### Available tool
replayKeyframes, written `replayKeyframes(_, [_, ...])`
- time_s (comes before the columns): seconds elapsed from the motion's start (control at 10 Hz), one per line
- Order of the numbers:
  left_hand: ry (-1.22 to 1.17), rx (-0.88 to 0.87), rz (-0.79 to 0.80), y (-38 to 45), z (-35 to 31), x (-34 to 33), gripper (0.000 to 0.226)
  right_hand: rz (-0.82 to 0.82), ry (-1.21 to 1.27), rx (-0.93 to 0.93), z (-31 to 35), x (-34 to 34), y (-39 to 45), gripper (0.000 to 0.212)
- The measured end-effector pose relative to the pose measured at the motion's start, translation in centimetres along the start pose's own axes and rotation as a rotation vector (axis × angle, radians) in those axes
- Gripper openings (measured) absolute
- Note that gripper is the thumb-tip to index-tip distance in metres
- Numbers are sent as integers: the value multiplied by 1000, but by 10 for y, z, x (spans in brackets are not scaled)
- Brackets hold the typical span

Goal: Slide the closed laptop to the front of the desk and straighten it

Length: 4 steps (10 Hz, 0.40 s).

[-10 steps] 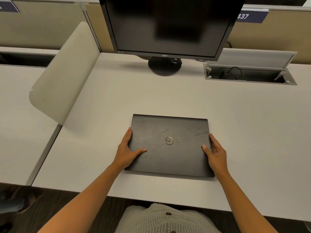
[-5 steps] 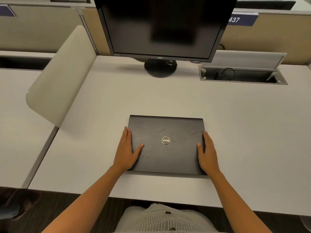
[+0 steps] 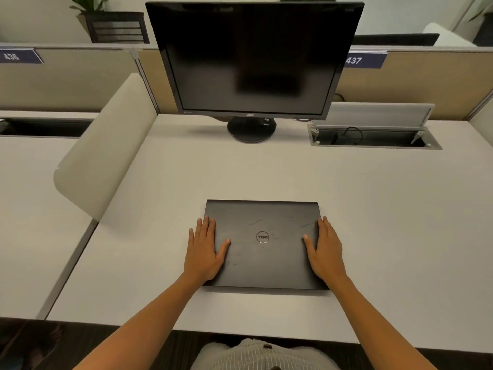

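Smooth pale desk (image 3: 373,209) bears a scuffed matte-black rectangular laptop (image 3: 262,260), flat hands (image 3: 204,249) (image 3: 326,252) pressing its sides, ungripped.

Both my forearms are bare to the bottom edge of the view, no sleeves showing. Left hand (image 3: 204,252) and right hand (image 3: 326,251): no rings, watch or bands that I can make out. Nails short, unpainted. Below the forearms, light grey garment (image 3: 262,355) with thin white stripes and small dark buttons.
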<state>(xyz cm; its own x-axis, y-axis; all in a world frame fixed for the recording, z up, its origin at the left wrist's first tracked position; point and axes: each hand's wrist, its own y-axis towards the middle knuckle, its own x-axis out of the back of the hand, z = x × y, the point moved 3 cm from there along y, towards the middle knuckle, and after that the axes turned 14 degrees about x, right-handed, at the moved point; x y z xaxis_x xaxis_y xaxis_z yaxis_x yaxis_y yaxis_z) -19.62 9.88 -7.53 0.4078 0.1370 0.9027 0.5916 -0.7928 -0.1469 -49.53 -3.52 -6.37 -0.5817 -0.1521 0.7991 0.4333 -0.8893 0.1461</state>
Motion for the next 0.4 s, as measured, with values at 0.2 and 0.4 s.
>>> replayKeyframes(0.2, [42, -100, -29, 28, -29, 23, 78, -28, 31, 66, 26, 18, 47, 70])
replayKeyframes(0.4, [108, -168, -131, 80, -87, 70, 80, -91, 42, 154, 67, 48, 107, 70])
